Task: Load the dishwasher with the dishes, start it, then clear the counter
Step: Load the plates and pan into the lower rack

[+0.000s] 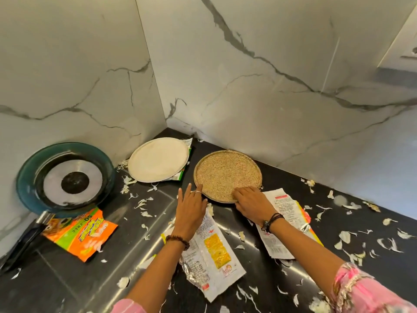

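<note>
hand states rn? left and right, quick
Left hand: open, fingers straight, beside the speckled plate, holding nothing.
Right hand: fingers curled onto the speckled plate's near rim; whether it actually grips it cannot be told.

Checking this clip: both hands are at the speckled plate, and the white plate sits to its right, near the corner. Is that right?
One slip: the head view shows the white plate to the left of the speckled plate, near the corner. The left hand and the right hand are indeed at the speckled plate's near rim.
</note>
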